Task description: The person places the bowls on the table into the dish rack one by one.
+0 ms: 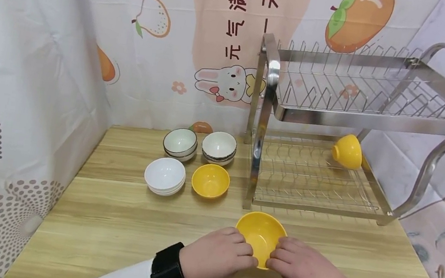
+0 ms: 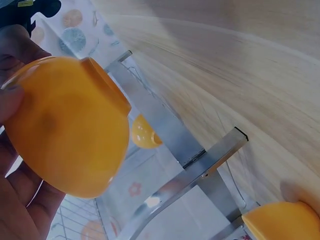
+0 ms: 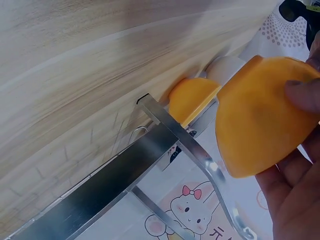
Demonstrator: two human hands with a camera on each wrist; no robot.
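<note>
Both hands hold one yellow bowl [image 1: 258, 229] in front of the dish rack, its inside showing in the head view. My left hand [image 1: 218, 256] grips the left side of its rim and my right hand [image 1: 308, 271] the right side. In the left wrist view, thumb and fingers lie on either side of the bowl wall [image 2: 70, 135], the foot ring raised off the wood. The right wrist view has the right thumb pressed on the outside of the same bowl [image 3: 260, 117], with fingers at the rim.
A two-tier metal dish rack [image 1: 383, 122] stands at the right, with a yellow bowl [image 1: 348, 152] tilted on its lower tier. Left of it are another yellow bowl [image 1: 211, 181], stacked white bowls [image 1: 164, 176], dark-rimmed bowls [image 1: 180, 142] and speckled-rim bowls [image 1: 219, 145] on the wooden table [image 1: 116, 224].
</note>
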